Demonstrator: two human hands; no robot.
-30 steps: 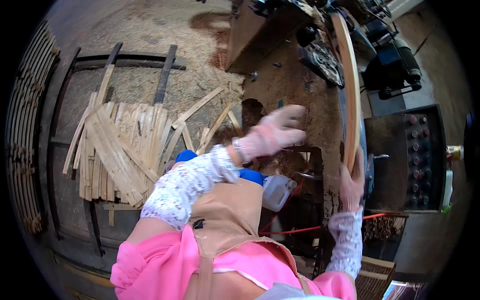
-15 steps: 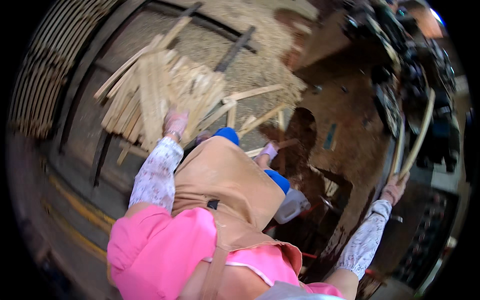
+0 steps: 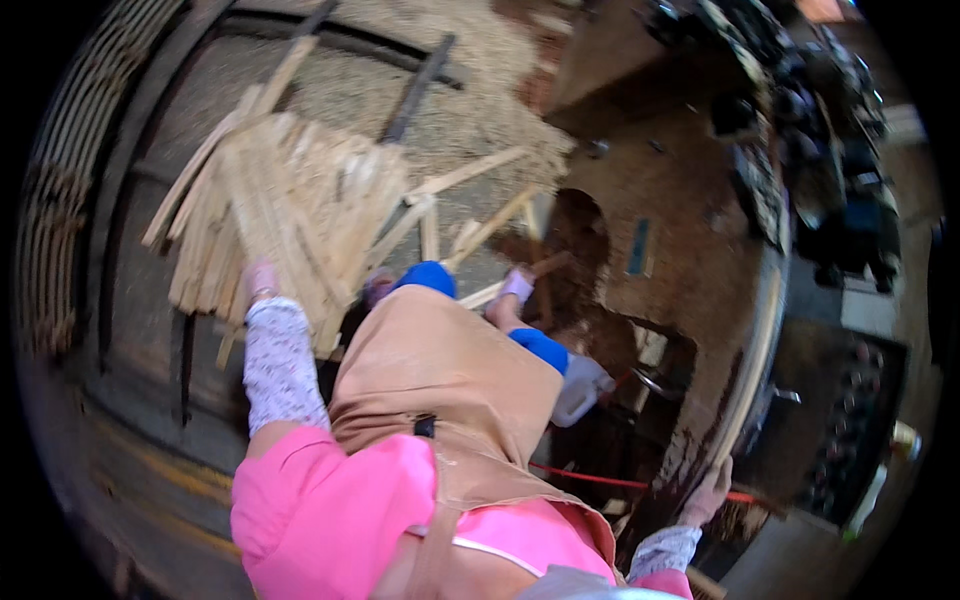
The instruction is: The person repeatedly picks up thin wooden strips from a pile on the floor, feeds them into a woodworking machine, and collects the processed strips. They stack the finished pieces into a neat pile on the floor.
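Several loose sticks [image 3: 480, 222] lie on the sawdust floor [image 3: 490, 100], between the boards [image 3: 215, 235] piled on my left and the brown bench [image 3: 690, 245] on my right. Past the bench stand a dark machine [image 3: 835, 160] and a panel [image 3: 800, 440]; a pale jug [image 3: 580, 392] sits by my right knee [image 3: 542, 348]. My left hand [image 3: 262, 278] is at the near edge of the boards; I cannot tell whether it closes on one. Along the bench's right edge, a long strip [image 3: 752, 365] runs ahead from my right hand [image 3: 708, 492], which meets its near end, too blurred to tell if the fingers grip
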